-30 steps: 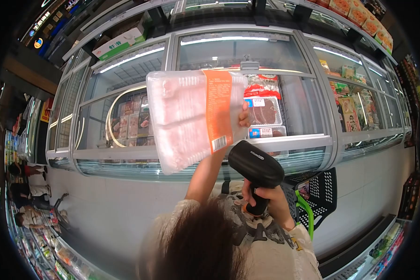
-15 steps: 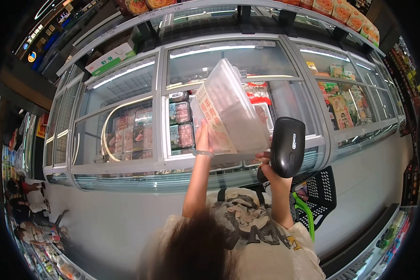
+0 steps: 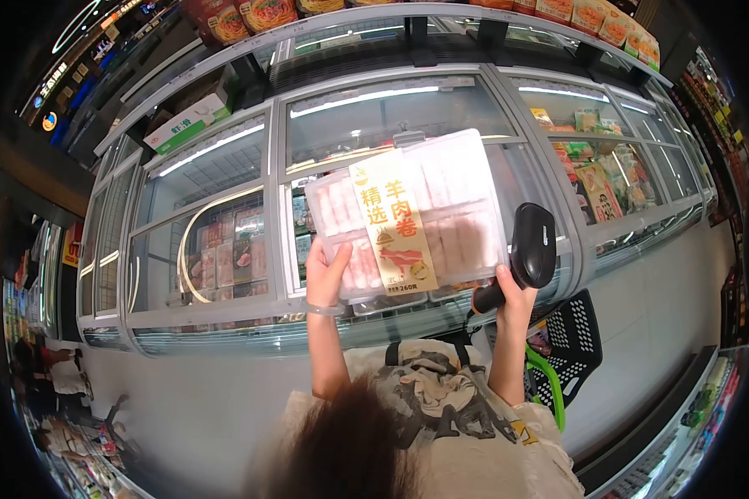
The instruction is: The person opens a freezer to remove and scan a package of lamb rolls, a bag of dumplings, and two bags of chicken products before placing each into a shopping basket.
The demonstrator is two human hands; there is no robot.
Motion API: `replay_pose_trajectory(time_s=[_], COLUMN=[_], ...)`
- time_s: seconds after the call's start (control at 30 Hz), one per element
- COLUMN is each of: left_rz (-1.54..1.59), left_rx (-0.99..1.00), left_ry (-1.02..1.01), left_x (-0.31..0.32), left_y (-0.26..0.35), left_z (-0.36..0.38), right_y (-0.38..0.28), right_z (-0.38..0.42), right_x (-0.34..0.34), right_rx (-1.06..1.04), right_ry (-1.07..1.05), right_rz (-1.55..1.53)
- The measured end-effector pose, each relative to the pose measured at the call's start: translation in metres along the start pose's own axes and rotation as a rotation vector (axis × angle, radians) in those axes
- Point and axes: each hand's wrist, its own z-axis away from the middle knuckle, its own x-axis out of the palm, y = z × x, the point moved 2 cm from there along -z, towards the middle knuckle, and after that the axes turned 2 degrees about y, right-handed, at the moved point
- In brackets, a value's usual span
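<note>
A clear plastic tray of frozen lamb rolls (image 3: 458, 179) faces up at me, with a cream paper band (image 3: 383, 212) round its middle. My left hand (image 3: 325, 270) grips its lower left corner, thumb on top. My right hand (image 3: 514, 298) is closed round the handle of a black handheld barcode scanner (image 3: 534, 245), whose head sits beside the tray's right edge. The right thumb rests at the tray's lower right corner. Whether the right fingers also bear the tray's weight is hidden.
Glass-topped chest freezers (image 3: 225, 208) with packed meat run across in front. Above them is a shelf (image 3: 341, 18) with food packs. A black and green shopping basket (image 3: 572, 345) stands at my right. Other people (image 3: 62, 374) are at the far left.
The tray has turned from a steep tilt to face me, its band now readable. My right hand has come to its lower right corner, and the scanner has swung with it.
</note>
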Motion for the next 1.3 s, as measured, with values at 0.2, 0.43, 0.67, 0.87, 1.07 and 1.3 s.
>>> replay_pose_trajectory(time_s=[0.2, 0.43, 0.67, 0.87, 1.07, 1.3], left_rz=[-0.045, 0.118, 0.122, -0.020, -0.068, -0.052], left_rx=[-0.080, -0.232, -0.415, -0.550, -0.680, -0.788], left_ry=[-0.279, -0.421, -0.649, -0.953, -1.145, -1.119], left_x=[0.027, 0.064, 0.122, 0.186, 0.254, 0.348], left_y=[0.036, 0.005, -0.037, -0.060, -0.097, -0.159], left_z=[0.026, 0.025, 0.028, 0.056, 0.096, 0.144], right_y=[0.002, -0.012, -0.023, -0.039, -0.063, -0.091], right_z=[-0.005, 0.015, 0.061, 0.114, 0.152, 0.179], right_x=[-0.033, -0.081, -0.142, -0.194, -0.242, -0.316], right_rx=[0.077, 0.107, 0.128, 0.037, -0.031, -0.076], right_ry=[0.122, 0.258, 0.533, 0.843, 1.037, 1.060], right_rz=[-0.165, -0.087, -0.005, -0.085, -0.042, -0.057])
